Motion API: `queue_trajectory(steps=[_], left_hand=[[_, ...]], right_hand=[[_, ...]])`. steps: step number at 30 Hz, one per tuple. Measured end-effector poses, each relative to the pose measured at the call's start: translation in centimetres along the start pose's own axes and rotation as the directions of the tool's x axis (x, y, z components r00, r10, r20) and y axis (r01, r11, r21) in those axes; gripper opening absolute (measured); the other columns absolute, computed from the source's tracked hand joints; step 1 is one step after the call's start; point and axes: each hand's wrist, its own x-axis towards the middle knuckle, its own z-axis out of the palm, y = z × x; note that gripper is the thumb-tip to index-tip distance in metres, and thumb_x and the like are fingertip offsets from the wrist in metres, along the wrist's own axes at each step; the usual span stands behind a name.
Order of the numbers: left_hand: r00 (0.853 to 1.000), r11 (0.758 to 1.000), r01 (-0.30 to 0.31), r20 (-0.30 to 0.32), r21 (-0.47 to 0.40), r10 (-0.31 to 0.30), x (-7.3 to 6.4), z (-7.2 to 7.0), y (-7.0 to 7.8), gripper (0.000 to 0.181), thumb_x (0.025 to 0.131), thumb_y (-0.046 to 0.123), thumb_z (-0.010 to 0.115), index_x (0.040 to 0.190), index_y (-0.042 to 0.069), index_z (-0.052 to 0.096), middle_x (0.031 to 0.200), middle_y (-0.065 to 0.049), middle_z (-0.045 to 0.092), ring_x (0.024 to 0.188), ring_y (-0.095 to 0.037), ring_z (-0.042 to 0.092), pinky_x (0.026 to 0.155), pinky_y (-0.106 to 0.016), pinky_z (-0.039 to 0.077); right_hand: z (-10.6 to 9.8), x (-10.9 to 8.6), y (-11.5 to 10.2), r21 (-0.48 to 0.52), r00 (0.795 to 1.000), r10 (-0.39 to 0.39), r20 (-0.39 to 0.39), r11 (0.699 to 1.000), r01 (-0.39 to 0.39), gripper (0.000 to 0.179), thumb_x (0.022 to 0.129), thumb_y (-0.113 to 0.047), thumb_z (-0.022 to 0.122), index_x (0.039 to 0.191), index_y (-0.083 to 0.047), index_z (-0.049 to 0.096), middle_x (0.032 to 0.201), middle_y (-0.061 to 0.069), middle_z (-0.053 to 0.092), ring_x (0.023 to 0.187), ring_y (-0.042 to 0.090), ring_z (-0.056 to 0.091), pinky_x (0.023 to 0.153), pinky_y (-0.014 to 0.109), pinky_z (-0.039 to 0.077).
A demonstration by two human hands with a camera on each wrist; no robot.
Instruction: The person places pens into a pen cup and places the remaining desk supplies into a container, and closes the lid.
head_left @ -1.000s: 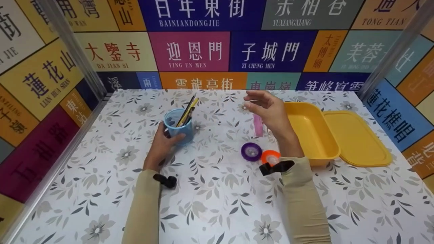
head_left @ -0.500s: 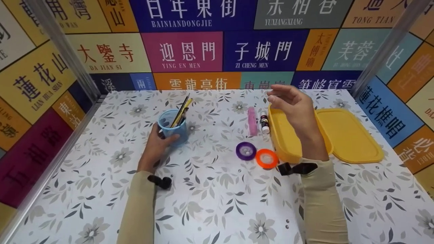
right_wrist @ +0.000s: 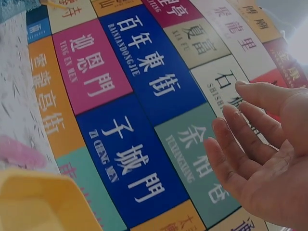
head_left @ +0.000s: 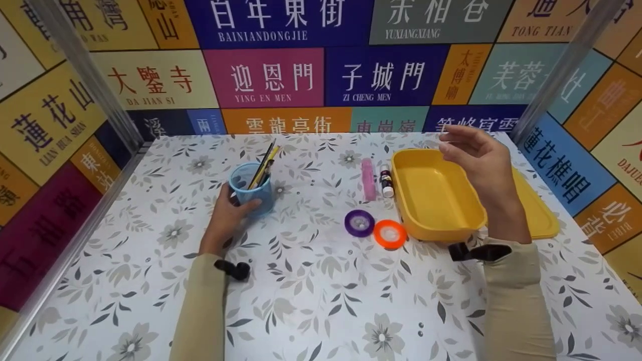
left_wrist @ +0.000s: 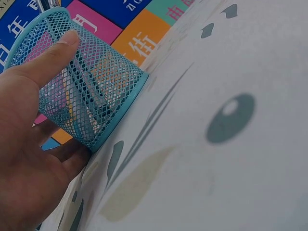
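Note:
My left hand (head_left: 228,215) grips a light blue mesh pen cup (head_left: 258,198) on the left of the table, its thumb across the near side and its other fingers behind. Pencils and other slim tools (head_left: 262,168) lean out of the cup. In the left wrist view the thumb presses the mesh wall (left_wrist: 103,72) near the rim. My right hand (head_left: 484,160) is raised over the right side of the yellow box (head_left: 441,230) and its lid, with nothing in it. The right wrist view shows its fingers (right_wrist: 236,144) loosely bent and apart.
Left of the yellow box lie a pink slim case (head_left: 368,179) and a small dark-labelled tube with a white end (head_left: 386,181). Nearer are a purple ring-shaped roll (head_left: 359,223) and an orange one (head_left: 390,234). The yellow lid (head_left: 536,205) lies right of the box.
My right hand has moved right, from beside the pink case to above the box and lid, uncovering the tube and the box's inside. My left hand keeps its hold on the cup.

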Motion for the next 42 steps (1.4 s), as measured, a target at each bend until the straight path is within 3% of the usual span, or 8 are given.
queue_trajectory(steps=[4, 12, 24, 31, 36, 42], left_hand=[[1.0, 1.0, 0.01, -0.009, 0.003, -0.01, 0.0, 0.0, 0.1, 0.097, 0.083, 0.032, 0.082, 0.158, 0.019, 0.021, 0.16, -0.01, 0.034, 0.15, -0.028, 0.033, 0.125, -0.041, 0.03], [1.0, 1.0, 0.022, -0.005, -0.012, -0.022, -0.1, 0.0, 0.2, 0.1, 0.082, 0.033, 0.083, 0.159, 0.02, 0.021, 0.161, -0.009, 0.033, 0.151, -0.027, 0.032, 0.125, -0.041, 0.03], [1.0, 1.0, 0.002, 0.0, -0.005, -0.002, 0.1, 0.0, -0.2, 0.1, 0.08, 0.035, 0.084, 0.158, 0.02, 0.023, 0.162, -0.009, 0.034, 0.152, -0.028, 0.03, 0.127, -0.042, 0.024], [1.0, 1.0, -0.006, -0.006, -0.002, 0.006, 0.0, -0.1, -0.1, 0.096, 0.083, 0.031, 0.083, 0.157, 0.019, 0.023, 0.159, -0.01, 0.035, 0.15, -0.03, 0.033, 0.124, -0.043, 0.033], [1.0, 1.0, 0.012, -0.003, 0.017, -0.012, 0.0, -0.1, 0.0, 0.096, 0.083, 0.031, 0.083, 0.157, 0.02, 0.023, 0.16, -0.009, 0.035, 0.15, -0.03, 0.033, 0.125, -0.043, 0.031], [1.0, 1.0, 0.022, -0.004, 0.021, -0.022, 0.2, -0.1, 0.1, 0.099, 0.082, 0.035, 0.083, 0.158, 0.019, 0.022, 0.161, -0.011, 0.034, 0.151, -0.03, 0.032, 0.126, -0.042, 0.028]], right_hand=[[-1.4, 0.1, 1.0, -0.044, 1.0, 0.008, -0.028, 0.999, -0.009, 0.054, 0.087, -0.034, 0.078, 0.135, -0.015, 0.061, 0.125, -0.001, 0.067, 0.111, 0.014, 0.063, 0.09, 0.01, 0.054], [-3.6, 0.0, 3.1, 0.003, 0.998, 0.034, -0.061, 0.999, -0.034, 0.057, 0.084, -0.03, 0.081, 0.135, -0.014, 0.061, 0.122, -0.004, 0.067, 0.109, 0.011, 0.064, 0.088, 0.009, 0.054], [-5.9, 0.0, 5.4, -0.017, 0.994, 0.102, -0.025, 0.995, -0.103, 0.059, 0.086, -0.028, 0.079, 0.14, -0.018, 0.057, 0.126, -0.008, 0.065, 0.111, 0.006, 0.063, 0.088, 0.007, 0.052], [-7.2, 0.0, 6.9, 0.001, 0.988, 0.152, 0.01, 0.988, -0.152, 0.065, 0.085, -0.028, 0.08, 0.144, -0.018, 0.054, 0.124, -0.011, 0.064, 0.109, 0.001, 0.064, 0.087, 0.007, 0.053], [-8.3, 0.0, 7.9, 0.028, 0.981, 0.195, 0.012, 0.98, -0.196, 0.068, 0.084, -0.028, 0.081, 0.145, -0.02, 0.053, 0.125, -0.011, 0.063, 0.108, 0.0, 0.064, 0.085, 0.009, 0.055], [-9.2, 0.1, 8.8, -0.056, 0.966, 0.257, 0.009, 0.965, -0.256, 0.073, 0.083, -0.038, 0.079, 0.148, -0.022, 0.05, 0.13, -0.011, 0.06, 0.108, -0.001, 0.063, 0.085, 0.009, 0.055]])
